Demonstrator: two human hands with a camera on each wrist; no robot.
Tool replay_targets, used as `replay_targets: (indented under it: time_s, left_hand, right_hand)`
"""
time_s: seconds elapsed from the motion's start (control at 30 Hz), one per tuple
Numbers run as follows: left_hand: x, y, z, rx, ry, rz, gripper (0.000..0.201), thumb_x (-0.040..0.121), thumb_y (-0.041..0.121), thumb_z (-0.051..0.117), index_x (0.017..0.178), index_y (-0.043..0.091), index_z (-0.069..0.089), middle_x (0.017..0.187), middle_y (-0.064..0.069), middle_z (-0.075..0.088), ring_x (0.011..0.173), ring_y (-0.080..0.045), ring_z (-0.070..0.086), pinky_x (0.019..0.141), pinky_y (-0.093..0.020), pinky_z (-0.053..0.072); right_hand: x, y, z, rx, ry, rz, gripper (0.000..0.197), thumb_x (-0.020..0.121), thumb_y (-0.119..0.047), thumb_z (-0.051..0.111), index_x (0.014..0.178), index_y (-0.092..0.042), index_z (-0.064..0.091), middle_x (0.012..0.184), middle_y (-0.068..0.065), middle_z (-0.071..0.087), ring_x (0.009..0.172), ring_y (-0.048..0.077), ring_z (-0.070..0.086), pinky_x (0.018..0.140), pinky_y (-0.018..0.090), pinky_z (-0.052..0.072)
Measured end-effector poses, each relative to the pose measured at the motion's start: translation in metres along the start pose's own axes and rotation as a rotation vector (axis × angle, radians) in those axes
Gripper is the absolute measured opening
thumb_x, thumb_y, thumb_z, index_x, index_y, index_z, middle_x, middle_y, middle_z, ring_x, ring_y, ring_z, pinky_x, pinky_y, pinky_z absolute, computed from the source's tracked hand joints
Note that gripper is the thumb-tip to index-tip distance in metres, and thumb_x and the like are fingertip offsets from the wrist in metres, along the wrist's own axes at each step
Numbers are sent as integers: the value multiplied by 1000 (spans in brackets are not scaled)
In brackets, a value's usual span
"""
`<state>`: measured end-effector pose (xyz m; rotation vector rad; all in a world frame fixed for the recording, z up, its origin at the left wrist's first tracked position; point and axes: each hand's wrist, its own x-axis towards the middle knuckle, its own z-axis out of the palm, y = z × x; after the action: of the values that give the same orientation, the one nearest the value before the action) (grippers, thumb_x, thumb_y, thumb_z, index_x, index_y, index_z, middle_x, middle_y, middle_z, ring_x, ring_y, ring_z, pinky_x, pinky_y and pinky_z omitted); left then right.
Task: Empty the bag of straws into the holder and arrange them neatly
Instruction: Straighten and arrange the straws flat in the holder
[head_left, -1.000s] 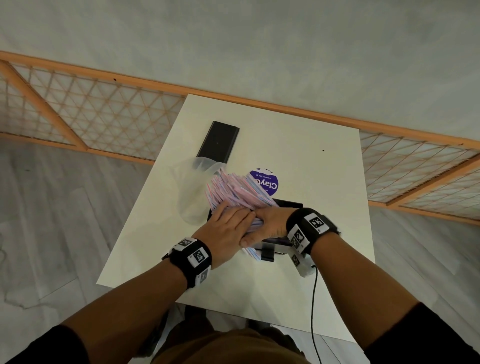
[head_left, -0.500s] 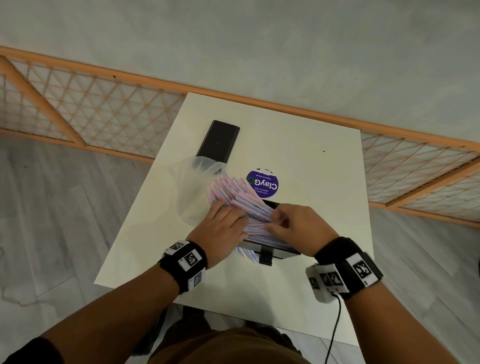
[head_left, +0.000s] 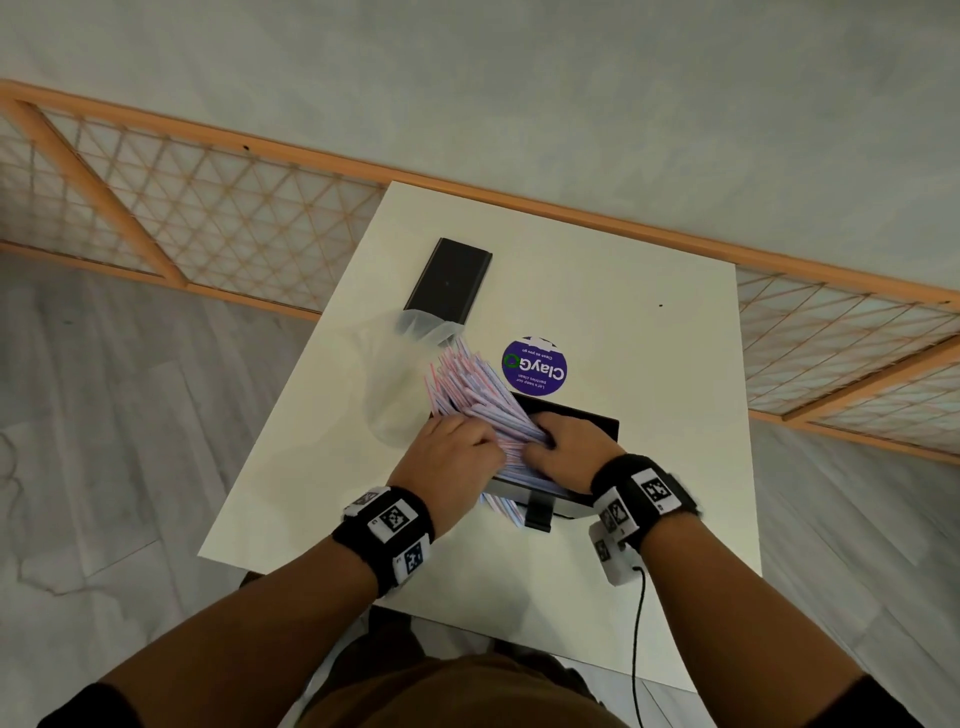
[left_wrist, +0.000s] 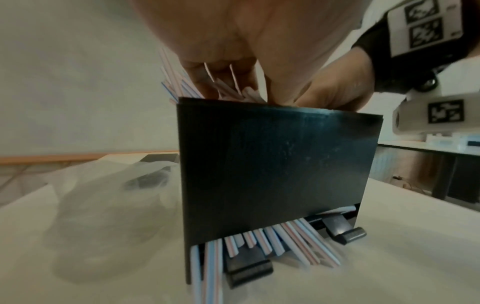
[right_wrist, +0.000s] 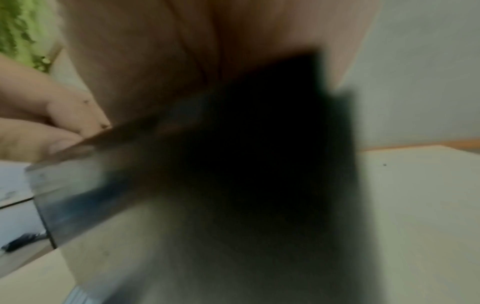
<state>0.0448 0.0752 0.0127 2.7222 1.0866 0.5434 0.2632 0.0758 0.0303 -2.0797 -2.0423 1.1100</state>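
Nearest the person, both hands work at one black holder (head_left: 571, 499) that stands close to the near edge of the white table (head_left: 649, 364). The left hand (head_left: 449, 452) lies on the bundle of paper-wrapped straws (head_left: 467, 384), fingers bent down into it; whether its grip closes on any straw I cannot tell. The right hand (head_left: 563, 449) curls its fingers round the same bundle at the holder's open top, a closed grip on straws.

The straws fan up and away to the left, too many to count. Only the left wrist view shows the holder's front wall (left_wrist: 275, 170) and its bottom slot, where about ten straw ends (left_wrist: 298, 244) poke out beside two black levers (left_wrist: 249, 267). The right wrist view is blurred and gives just a dark wall and skin.

Left of the holder lies one crumpled clear bag (head_left: 395, 384), its far end overlapping one flat black box (head_left: 449, 280). One round purple sticker (head_left: 535, 366) sits just beyond the holder. The table's right half and far corner offer open room.
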Motion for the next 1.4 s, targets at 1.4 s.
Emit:
replay_targets:
  time_s: [1.4]
  left_hand:
    - [-16, -16, -11, -80, 89, -166, 18, 90, 40, 65, 86, 27, 76, 103, 6, 62, 94, -20, 59, 93, -39, 43]
  right_hand:
    - [-11, -14, -6, -137, 257, -362, 16, 101, -27, 52, 111, -20, 62, 101, 2, 67, 91, 23, 61, 72, 27, 37]
